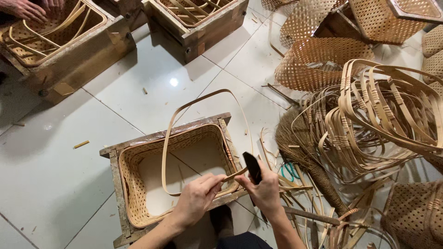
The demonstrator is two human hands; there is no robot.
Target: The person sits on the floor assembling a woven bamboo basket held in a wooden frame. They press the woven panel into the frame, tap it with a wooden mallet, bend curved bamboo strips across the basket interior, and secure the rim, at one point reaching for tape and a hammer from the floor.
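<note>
On white floor tiles [55, 175], the left hand [196, 198] pinches a bamboo strip [203, 99]; the right hand [264, 189] grips a dark knife [251, 166].

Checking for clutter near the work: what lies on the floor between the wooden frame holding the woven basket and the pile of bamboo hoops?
In the head view, a straw broom lies there, with loose bamboo strips beside it.
</note>
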